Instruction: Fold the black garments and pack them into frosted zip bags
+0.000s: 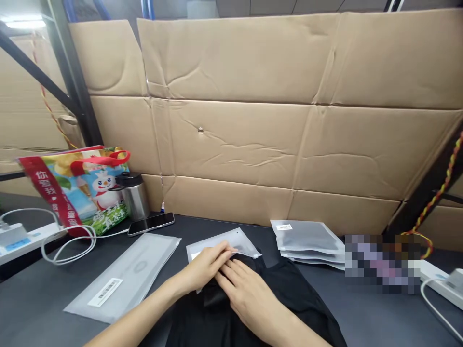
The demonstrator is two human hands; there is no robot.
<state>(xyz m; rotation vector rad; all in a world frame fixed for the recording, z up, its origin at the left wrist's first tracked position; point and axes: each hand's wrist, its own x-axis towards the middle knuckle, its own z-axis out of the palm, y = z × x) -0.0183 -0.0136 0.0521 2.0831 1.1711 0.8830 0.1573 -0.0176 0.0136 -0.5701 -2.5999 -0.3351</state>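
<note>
At the opening of a frosted zip bag (pixel 235 237), my left hand (pixel 210 265) has its fingers closed on the bag's edge. Below and right of it, my right hand (pixel 253 299) lies with straight fingers on a black garment (pixel 296 294), its fingertips at the bag's mouth and touching the left hand. The garment spreads toward me and to the right over the dark table. My right thumb is hidden. A larger frosted bag (pixel 133 272) with a barcode label lies flat left of my hands.
Several frosted bags (pixel 307 236) are stacked at the back right. Back left are a phone (pixel 152 224) on a white cable, a steel flask (pixel 135 200) and a colourful bag (pixel 90 188). White power strips (pixel 32 238) lie at the sides; a cardboard wall (pixel 231 144) closes off the back.
</note>
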